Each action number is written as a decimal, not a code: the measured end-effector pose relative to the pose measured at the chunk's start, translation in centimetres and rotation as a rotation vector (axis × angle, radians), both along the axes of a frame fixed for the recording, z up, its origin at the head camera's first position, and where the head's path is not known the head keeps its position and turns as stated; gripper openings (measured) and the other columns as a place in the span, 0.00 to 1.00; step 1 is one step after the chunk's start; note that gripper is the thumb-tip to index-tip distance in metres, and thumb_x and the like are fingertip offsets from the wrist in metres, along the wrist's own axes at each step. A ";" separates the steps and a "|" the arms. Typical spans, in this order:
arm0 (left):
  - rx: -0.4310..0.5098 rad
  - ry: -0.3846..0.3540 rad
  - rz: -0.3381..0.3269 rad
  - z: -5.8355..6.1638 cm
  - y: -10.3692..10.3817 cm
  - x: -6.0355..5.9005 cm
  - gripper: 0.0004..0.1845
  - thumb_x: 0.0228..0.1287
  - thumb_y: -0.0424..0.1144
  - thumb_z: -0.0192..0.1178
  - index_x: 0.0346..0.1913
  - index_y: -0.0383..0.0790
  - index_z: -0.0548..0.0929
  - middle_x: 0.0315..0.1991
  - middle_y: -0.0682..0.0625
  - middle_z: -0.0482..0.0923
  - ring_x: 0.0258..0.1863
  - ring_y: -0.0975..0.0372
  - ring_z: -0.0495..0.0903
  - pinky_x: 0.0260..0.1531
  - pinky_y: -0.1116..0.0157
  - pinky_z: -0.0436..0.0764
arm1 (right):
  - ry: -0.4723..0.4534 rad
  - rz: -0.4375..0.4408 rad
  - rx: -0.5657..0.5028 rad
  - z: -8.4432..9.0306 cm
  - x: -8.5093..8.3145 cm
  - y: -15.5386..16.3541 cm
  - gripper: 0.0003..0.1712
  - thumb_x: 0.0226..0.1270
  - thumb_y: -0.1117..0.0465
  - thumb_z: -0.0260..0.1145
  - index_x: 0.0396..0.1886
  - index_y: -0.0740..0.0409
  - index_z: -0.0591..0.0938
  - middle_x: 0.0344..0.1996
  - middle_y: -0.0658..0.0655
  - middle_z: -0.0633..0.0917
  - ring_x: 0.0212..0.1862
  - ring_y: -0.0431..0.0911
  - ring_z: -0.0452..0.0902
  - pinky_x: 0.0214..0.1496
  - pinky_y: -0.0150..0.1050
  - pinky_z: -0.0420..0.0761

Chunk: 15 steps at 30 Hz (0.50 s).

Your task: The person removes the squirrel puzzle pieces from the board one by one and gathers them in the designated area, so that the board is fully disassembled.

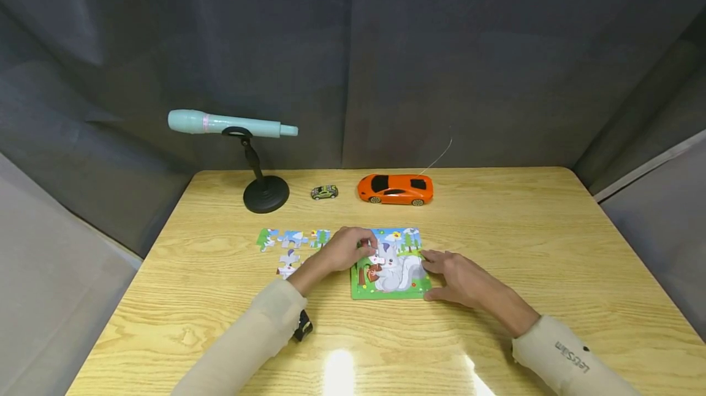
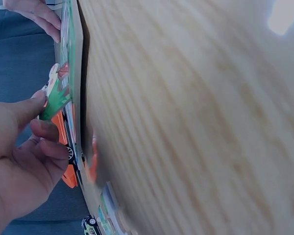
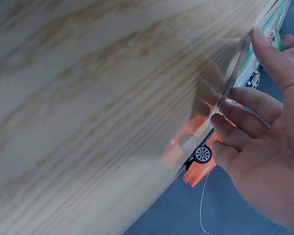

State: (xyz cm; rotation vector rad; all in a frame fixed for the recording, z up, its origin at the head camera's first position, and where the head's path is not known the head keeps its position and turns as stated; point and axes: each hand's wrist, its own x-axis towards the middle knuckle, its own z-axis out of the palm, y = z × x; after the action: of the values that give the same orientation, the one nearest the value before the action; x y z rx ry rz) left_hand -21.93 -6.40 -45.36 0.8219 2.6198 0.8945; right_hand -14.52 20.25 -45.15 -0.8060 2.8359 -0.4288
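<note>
L hand (image 1: 347, 250) pinches puzzle pc (image 2: 56, 101), tilted over left side of puzzle board (image 1: 388, 295). R hand (image 1: 459, 276), farther from pc, rests at board's right edge w/ fingers loosely extended. Pc's long axis unclear.

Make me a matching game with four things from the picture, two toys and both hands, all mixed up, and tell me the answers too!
Column one:
1. Mic
2. Left hand
3. Big car
4. Right hand

Column two:
A. Pinching a piece
B. Bright orange
C. At the right edge of the puzzle
D. Lying across the top of a black stand

Right pairs: 1-D, 2-A, 3-B, 4-C
</note>
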 end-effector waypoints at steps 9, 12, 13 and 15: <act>-0.021 0.018 0.031 -0.6 -0.1 -0.1 0.04 0.67 0.39 0.58 0.33 0.47 0.80 0.27 0.57 0.76 0.28 0.67 0.71 0.34 0.69 0.72 | -0.021 -0.023 0.012 0.4 -0.5 -0.5 0.38 0.51 0.48 0.74 0.57 0.67 0.78 0.64 0.66 0.72 0.66 0.62 0.66 0.65 0.56 0.67; -0.018 0.011 0.034 -0.6 0.0 -0.1 0.04 0.66 0.39 0.58 0.33 0.47 0.79 0.27 0.57 0.76 0.27 0.66 0.71 0.33 0.69 0.72 | 0.000 -0.032 0.008 0.5 -0.7 -1.0 0.36 0.50 0.48 0.75 0.54 0.67 0.80 0.62 0.67 0.74 0.65 0.62 0.67 0.64 0.56 0.68; -0.020 0.008 0.036 -0.6 0.0 -0.1 0.04 0.66 0.39 0.59 0.33 0.47 0.79 0.27 0.56 0.76 0.27 0.66 0.71 0.33 0.69 0.72 | 0.011 -0.033 0.008 0.4 -0.6 -1.2 0.35 0.51 0.49 0.74 0.54 0.67 0.80 0.61 0.67 0.74 0.65 0.62 0.68 0.64 0.56 0.69; -0.024 0.001 0.042 -0.7 0.0 0.0 0.04 0.66 0.40 0.59 0.33 0.47 0.79 0.27 0.56 0.75 0.27 0.66 0.71 0.32 0.70 0.72 | 0.040 -0.020 -0.005 0.3 -0.5 -1.6 0.33 0.52 0.50 0.74 0.53 0.66 0.80 0.61 0.68 0.74 0.64 0.62 0.68 0.62 0.55 0.71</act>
State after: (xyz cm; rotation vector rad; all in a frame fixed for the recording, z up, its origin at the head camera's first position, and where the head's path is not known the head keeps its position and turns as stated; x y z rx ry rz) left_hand -21.95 -6.44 -46.02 0.7638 2.6525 0.8727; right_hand -15.05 18.65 -44.85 -0.7967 2.8836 -0.4268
